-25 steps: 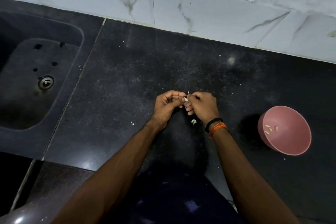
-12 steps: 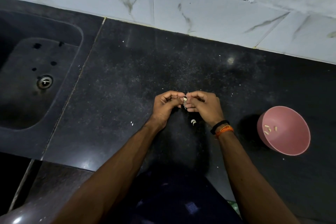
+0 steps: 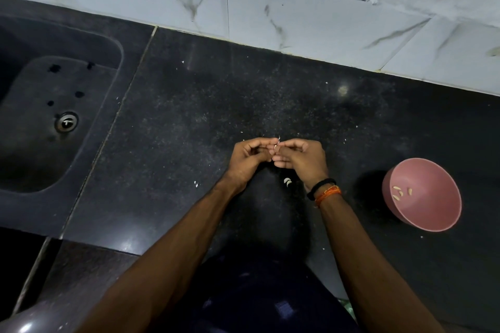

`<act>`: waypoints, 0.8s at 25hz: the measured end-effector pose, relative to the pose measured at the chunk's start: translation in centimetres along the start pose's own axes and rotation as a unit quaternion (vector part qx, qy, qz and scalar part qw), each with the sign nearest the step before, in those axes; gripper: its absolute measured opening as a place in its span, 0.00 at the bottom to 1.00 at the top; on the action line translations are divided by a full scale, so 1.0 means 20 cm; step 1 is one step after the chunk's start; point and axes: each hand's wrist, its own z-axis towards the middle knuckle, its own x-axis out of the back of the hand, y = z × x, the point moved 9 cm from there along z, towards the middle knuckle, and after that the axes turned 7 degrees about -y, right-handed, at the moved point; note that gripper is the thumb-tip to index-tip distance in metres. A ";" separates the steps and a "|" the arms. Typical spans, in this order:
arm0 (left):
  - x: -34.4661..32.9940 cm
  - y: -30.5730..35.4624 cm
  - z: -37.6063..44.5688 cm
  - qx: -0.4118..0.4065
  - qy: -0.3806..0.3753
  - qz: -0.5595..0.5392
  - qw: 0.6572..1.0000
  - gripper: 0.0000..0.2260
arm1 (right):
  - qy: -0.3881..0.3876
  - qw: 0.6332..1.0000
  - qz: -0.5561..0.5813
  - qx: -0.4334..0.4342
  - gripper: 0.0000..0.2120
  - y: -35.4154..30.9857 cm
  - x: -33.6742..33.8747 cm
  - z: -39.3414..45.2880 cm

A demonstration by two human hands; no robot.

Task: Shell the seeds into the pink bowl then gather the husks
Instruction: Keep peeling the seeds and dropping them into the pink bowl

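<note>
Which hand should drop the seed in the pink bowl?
Probably the right hand: the pink bowl sits on its side of the counter, while the left hand would have to cross over.

Your 2 forearms rise from the bottom edge and converge at frame center. Your left hand (image 3: 250,158) and right hand (image 3: 303,161) meet fingertip to fingertip, fingers curled, both pinching one small pale piece between them. Knuckles face up and outward. Your right wrist, lower right of center, wears 2 bands.
</note>
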 end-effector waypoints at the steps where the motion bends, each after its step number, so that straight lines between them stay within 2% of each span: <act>1: -0.01 0.00 0.00 -0.001 -0.011 0.016 1.000 0.14 | 0.002 1.000 0.009 -0.006 0.02 0.01 0.00 0.00; 5: 0.00 0.00 0.01 -0.012 -0.011 0.064 0.998 0.19 | 0.000 1.000 0.013 -0.022 0.04 0.03 0.00 0.00; 12: 0.02 0.00 0.00 -0.020 0.026 0.065 0.997 0.14 | -0.003 1.000 -0.015 -0.011 0.03 0.03 0.00 0.01; 17: 0.02 0.00 -0.01 -0.018 0.033 0.055 0.998 0.12 | 0.001 0.985 -0.166 0.042 0.05 -0.04 0.01 0.00; 20: 0.02 0.00 -0.01 -0.020 0.033 0.029 0.999 0.11 | -0.005 0.975 -0.214 0.062 0.05 -0.06 0.01 0.01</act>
